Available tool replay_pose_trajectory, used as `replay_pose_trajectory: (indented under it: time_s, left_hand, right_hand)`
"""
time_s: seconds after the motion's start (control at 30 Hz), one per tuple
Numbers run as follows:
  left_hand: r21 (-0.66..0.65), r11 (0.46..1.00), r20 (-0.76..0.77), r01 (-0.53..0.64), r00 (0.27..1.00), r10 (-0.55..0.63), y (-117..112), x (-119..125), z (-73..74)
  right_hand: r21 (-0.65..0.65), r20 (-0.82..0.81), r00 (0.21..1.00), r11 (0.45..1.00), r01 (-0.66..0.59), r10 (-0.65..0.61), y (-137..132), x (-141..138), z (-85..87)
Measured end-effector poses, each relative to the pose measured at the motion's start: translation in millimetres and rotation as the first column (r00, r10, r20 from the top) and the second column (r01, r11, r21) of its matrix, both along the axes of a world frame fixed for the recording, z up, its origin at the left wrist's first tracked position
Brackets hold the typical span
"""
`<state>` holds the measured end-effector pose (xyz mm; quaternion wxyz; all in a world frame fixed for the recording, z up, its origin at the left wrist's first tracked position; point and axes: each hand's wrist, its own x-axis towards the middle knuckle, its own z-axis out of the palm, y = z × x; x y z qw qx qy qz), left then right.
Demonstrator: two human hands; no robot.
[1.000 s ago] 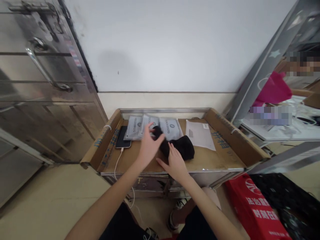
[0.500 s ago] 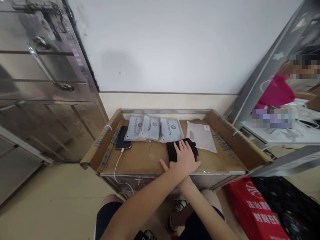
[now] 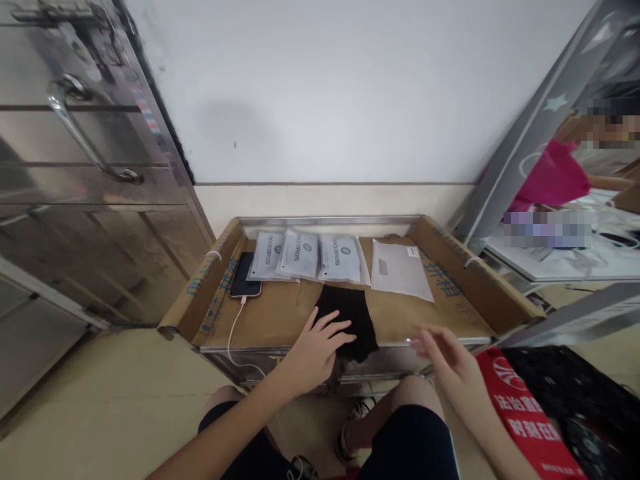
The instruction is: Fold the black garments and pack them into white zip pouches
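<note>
Black cloth (image 3: 347, 313) under the left hand (image 3: 315, 355)?
Yes, fingertips (image 3: 340, 338) only, spread wide on the cloth's lower left part, no pinch, nothing gathered.

And the right hand (image 3: 445, 353)?
Off the cloth, open and loosely curled, just above the front lip of the cardboard-lined steel cart (image 3: 330, 219); contact with the lip impossible to tell.

Why flat like that?
Probably steadying the cloth against sliding, judging by the open, palm-down pose.

Cloth position?
Laid flat mid-cart, lower end over the front lip, right beside the left hand, well apart from the right.

Around it?
Three clear sleeves (image 3: 305, 255) of grey printed packaging in a tight row just behind, probably kept back to leave the middle free. White mailer (image 3: 400, 270) next along, black smartphone (image 3: 245, 275) at the left end, white charging cable (image 3: 235, 333) trailing over the front edge. Red printed bag (image 3: 525, 413) on the floor, right.
</note>
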<state>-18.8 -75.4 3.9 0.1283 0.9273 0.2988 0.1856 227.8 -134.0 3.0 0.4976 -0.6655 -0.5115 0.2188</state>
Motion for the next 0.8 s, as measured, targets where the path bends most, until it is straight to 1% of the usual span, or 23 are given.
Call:
replay_pose_trajectory:
  time_s: [0.03,0.07,0.1,0.13,0.17,0.2,0.23,0.27,0.33,0.37,0.43,0.6,0.73,0.8]
  left_hand:
    - [0.004,1.0,0.001,-0.013,1.0,0.013,-1.5,-2.9,-1.5]
    - [0.013,1.0,0.001,-0.029,1.0,0.029,-2.0,-3.8,-3.3]
    - [0.027,0.999,-0.007,-0.043,0.999,0.043,-1.7,-3.0,-5.6]
    - [0.046,0.997,-0.02,-0.055,0.998,0.056,-0.8,-1.2,-8.0]
    - [0.067,0.996,-0.037,-0.064,0.997,0.066,0.5,1.0,-10.5]
    - [0.086,0.994,-0.053,-0.067,0.996,0.072,2.0,3.1,-12.9]
    - [0.099,0.993,-0.064,-0.067,0.995,0.074,3.4,4.5,-15.0]
    - [0.102,0.993,-0.068,-0.066,0.995,0.073,4.5,4.9,-16.7]
    - [0.083,0.995,-0.048,-0.059,0.997,0.063,5.6,2.7,-18.6]
    - [0.068,0.996,-0.031,-0.05,0.998,0.052,5.7,0.3,-19.0]
    - [0.044,0.999,0.005,-0.029,1.0,0.029,5.4,-5.5,-18.9]
    - [-0.027,1.0,0.027,0.003,1.0,-0.003,7.4,-13.9,-15.7]
    - [-0.05,0.999,0.038,0.022,0.999,-0.02,10.7,-14.3,-14.6]
    - [-0.048,0.999,0.054,0.024,0.998,-0.022,12.3,-15.2,-16.2]
  right_hand:
    - [0.033,0.068,0.998,0.999,-0.002,0.0,20.3,1.7,8.9]
    - [0.057,0.147,0.989,0.998,0.018,-0.026,43.5,1.5,18.5]
    - [0.049,0.255,0.965,0.998,0.049,-0.059,68.5,0.2,27.9]
    - [0.028,0.376,0.921,0.994,0.102,-0.105,94.2,-1.7,35.8]
    - [0.002,0.499,0.854,0.986,0.165,-0.144,119.2,-3.7,41.7]
    - [-0.046,0.608,0.782,0.977,0.207,-0.137,142.3,-5.3,45.2]
    - [-0.121,0.702,0.706,0.96,0.253,-0.098,162.4,-6.1,46.5]
    - [-0.215,0.764,0.644,0.93,0.299,-0.031,178.8,-5.9,45.9]
    - [-0.343,0.804,0.589,0.873,0.347,0.082,199.4,-2.8,42.1]
    - [-0.375,0.807,0.58,0.857,0.354,0.113,203.9,-0.2,40.2]
    - [-0.384,0.813,0.567,0.856,0.346,0.135,203.8,5.7,38.8]
    - [-0.395,0.846,0.486,0.869,0.296,0.219,180.5,17.9,44.5]
    - [-0.459,0.837,0.434,0.859,0.227,0.332,165.7,26.2,44.8]
    - [-0.478,0.831,0.419,0.855,0.203,0.365,161.3,28.4,45.1]
